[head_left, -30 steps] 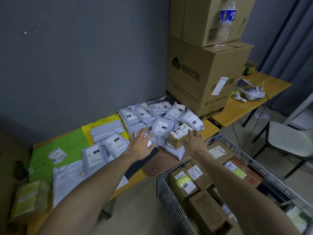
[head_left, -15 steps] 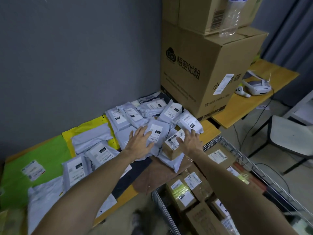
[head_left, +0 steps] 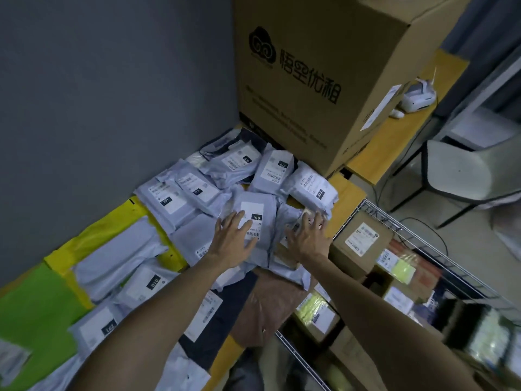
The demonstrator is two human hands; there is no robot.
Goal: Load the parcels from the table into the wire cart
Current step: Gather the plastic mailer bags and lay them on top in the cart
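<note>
- Currently, at far left, I note a green mailer (head_left: 31, 314) and a yellow mailer (head_left: 112, 232) lying flat on the table (head_left: 342, 193), with grey bags overlapping both.
- Across the middle of the table, the grey parcels (head_left: 197, 193) form an overlapping heap. The labels I can read say "231" and "010"; the remaining print is too small.
- On top of the heap, my left hand (head_left: 234, 244) lies flat, fingers straight and spread, on the parcel marked "010" (head_left: 253, 204). It grasps nothing.
- Just beside it, my right hand (head_left: 307, 241) rests palm-down with fingers spread on the heap's right edge, with no grip closed.
- Behind the heap stands a large cardboard box (head_left: 310, 122), printed with a cloud logo and "悟空优租".
- At the table's right edge stands the wire cart (head_left: 394, 225), holding labelled brown boxes (head_left: 361, 241). I cannot read their label text.
</note>
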